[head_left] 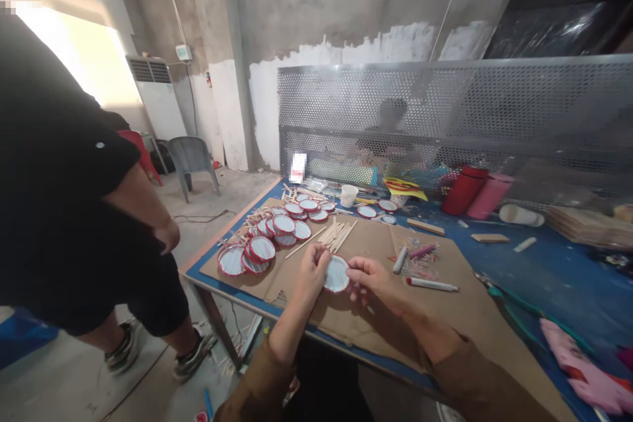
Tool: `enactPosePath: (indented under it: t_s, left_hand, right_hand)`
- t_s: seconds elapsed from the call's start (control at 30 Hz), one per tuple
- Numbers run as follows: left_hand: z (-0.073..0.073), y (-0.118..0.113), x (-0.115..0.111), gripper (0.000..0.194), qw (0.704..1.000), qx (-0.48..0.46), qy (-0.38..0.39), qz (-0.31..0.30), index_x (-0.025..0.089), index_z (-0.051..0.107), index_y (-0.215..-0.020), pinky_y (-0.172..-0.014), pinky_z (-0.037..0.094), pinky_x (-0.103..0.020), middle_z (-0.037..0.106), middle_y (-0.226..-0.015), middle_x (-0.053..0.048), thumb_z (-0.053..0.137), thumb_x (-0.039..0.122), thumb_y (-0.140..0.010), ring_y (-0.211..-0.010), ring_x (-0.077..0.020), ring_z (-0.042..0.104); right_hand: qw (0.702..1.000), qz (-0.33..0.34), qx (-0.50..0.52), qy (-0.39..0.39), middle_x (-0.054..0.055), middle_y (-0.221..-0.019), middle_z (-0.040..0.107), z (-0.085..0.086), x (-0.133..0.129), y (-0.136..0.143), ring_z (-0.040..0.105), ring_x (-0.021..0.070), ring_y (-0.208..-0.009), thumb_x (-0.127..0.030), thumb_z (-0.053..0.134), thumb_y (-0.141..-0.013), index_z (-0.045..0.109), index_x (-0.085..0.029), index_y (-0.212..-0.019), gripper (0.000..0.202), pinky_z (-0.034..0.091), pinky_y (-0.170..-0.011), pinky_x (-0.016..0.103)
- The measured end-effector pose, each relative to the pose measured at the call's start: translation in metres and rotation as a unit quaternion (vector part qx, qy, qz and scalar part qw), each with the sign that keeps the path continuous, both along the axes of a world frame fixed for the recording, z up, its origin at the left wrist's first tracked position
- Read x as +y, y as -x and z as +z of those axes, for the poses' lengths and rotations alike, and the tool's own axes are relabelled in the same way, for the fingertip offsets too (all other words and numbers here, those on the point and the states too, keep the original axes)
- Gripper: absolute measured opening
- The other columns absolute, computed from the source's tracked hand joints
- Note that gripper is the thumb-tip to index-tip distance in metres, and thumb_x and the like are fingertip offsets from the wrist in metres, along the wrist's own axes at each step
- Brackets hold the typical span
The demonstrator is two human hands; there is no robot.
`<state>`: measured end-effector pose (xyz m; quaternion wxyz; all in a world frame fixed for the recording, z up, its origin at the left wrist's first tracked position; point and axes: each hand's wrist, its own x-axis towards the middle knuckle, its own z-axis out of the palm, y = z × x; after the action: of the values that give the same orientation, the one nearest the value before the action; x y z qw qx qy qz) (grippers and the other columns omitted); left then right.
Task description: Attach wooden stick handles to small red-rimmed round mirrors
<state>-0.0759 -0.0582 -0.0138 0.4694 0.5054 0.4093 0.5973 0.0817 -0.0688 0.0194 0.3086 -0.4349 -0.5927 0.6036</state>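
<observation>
A round white disc (337,274) with a red rim is held between my two hands above the cardboard (386,323). My left hand (313,266) pinches its left edge, and my right hand (364,277) grips the right edge with thumb and fingers. Beyond them lies a bunch of thin wooden sticks (339,235). Several similar discs (262,248) with red rims are piled at the left of the table, some overlapping. Right of my hands are a white marker (432,285), a grey tube (400,260) and small pink and white strips (422,262).
A person in black (69,178) stands left of the blue table (494,244). At the back are a paper cup (349,195), a red bottle (463,190), a pink bottle (489,196) and a perforated metal panel (336,105). Green-handled pliers (519,310) lie at the right.
</observation>
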Motion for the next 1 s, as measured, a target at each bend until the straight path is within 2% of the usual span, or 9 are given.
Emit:
enactPosePath:
  t_s: [0.13,0.27,0.7,0.87,1.0]
  left_hand:
    - [0.004,0.0,-0.007,0.037,0.998,-0.012,0.04,-0.053,0.018,0.049,-0.093,-0.038,0.044,-0.02,0.053,-0.076,0.001,0.052,0.053,-0.079,-0.057,-0.0112,0.053]
    - [0.007,0.0,-0.01,0.041,0.995,-0.02,0.064,-0.071,0.018,0.049,-0.094,-0.036,0.047,-0.023,0.052,-0.072,0.003,0.053,0.056,-0.077,-0.048,-0.0106,0.054]
    - [0.007,0.0,-0.009,0.037,0.993,0.04,0.047,-0.096,0.015,0.053,-0.096,-0.036,0.047,-0.023,0.056,-0.075,-0.002,0.053,0.047,-0.078,-0.055,-0.0142,0.058]
    - [0.001,0.0,-0.007,0.032,0.991,0.104,0.02,-0.084,0.014,0.056,-0.09,-0.038,0.043,-0.02,0.055,-0.071,-0.001,0.054,0.044,-0.078,-0.057,-0.0125,0.054]
    - [0.002,0.0,-0.008,0.03,0.987,0.125,0.024,-0.102,0.015,0.053,-0.09,-0.037,0.042,-0.02,0.051,-0.069,0.002,0.052,0.042,-0.078,-0.051,-0.0105,0.052]
  right_hand:
    - [0.999,-0.047,0.019,-0.017,-0.002,-0.063,0.061,0.003,0.002,-0.002,0.058,0.0089,-0.048,-0.05,0.064,-0.072,0.055,-0.016,-0.083,0.036,0.039,-0.038,0.016]
    - [0.997,-0.066,0.014,-0.022,-0.002,-0.062,0.061,0.007,0.004,-0.007,0.057,0.0087,-0.048,-0.051,0.064,-0.071,0.056,-0.016,-0.084,0.038,0.038,-0.039,0.017]
    - [0.999,0.008,-0.046,-0.025,-0.002,-0.065,0.061,0.013,0.004,-0.012,0.057,0.0086,-0.05,-0.048,0.064,-0.071,0.054,-0.015,-0.082,0.036,0.039,-0.04,0.016]
    - [0.999,0.01,-0.042,-0.016,-0.003,-0.059,0.058,0.006,0.008,-0.016,0.058,0.0092,-0.049,-0.057,0.059,-0.074,0.053,-0.015,-0.081,0.043,0.037,-0.038,0.016]
    - [0.999,0.01,-0.039,-0.013,-0.001,-0.06,0.06,-0.001,0.011,-0.018,0.058,0.0087,-0.05,-0.056,0.061,-0.074,0.053,-0.015,-0.08,0.042,0.037,-0.037,0.014]
